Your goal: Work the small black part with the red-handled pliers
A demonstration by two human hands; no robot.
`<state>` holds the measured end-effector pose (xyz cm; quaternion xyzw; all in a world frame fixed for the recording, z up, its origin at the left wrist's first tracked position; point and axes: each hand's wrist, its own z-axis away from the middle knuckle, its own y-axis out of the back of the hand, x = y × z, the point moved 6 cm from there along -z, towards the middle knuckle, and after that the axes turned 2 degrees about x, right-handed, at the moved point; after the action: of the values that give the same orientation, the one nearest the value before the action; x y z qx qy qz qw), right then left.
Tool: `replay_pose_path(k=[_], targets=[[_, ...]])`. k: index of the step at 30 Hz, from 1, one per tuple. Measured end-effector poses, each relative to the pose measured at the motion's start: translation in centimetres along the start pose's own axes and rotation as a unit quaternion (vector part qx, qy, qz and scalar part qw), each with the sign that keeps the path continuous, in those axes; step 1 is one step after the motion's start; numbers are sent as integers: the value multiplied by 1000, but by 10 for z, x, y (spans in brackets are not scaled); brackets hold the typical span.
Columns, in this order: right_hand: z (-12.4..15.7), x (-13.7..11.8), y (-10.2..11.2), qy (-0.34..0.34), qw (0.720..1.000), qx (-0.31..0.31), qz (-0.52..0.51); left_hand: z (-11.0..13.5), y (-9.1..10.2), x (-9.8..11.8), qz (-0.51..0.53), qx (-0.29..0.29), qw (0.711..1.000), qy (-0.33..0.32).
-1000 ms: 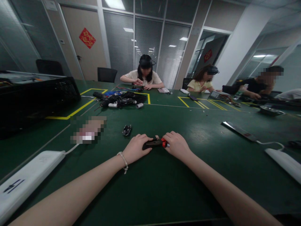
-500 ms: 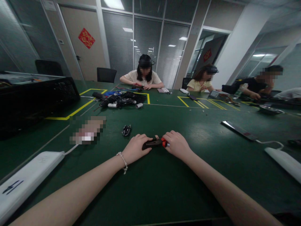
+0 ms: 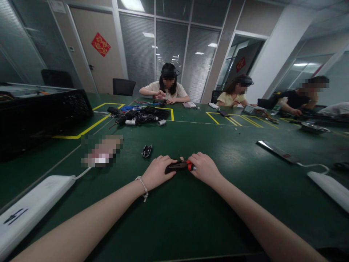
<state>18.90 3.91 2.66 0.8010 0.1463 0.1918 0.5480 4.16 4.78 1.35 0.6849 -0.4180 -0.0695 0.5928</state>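
Observation:
My right hand (image 3: pixel 205 167) is wrapped round the red handles of a pair of pliers (image 3: pixel 182 165), whose dark jaws point left. At those jaws, my left hand (image 3: pixel 159 169) pinches a small black piece (image 3: pixel 168 168); its fingers cover most of it, so its kind does not show. A small pale pinkish bit (image 3: pixel 181 159) sticks up by the jaws. Both hands rest low over the green tabletop (image 3: pixel 174 218). Just beyond my left hand lies a small black part with silvery edges (image 3: pixel 146 151).
A black computer case (image 3: pixel 43 120) stands at the left. Farther back lies a heap of cables and black parts (image 3: pixel 141 114). White power banks (image 3: pixel 35 203) (image 3: pixel 329 189) with cables flank me; a phone (image 3: pixel 276 151) lies right. Several people sit across the table.
My hands and the pliers have hardly moved. Across the table, the person opposite has lifted one hand slightly.

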Motion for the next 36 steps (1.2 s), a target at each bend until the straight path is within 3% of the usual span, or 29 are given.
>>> replay_pose_path(k=[36], targets=[[0,0,2,9,1000,9,1,0,-1,-2,8,-1,1000,8]])
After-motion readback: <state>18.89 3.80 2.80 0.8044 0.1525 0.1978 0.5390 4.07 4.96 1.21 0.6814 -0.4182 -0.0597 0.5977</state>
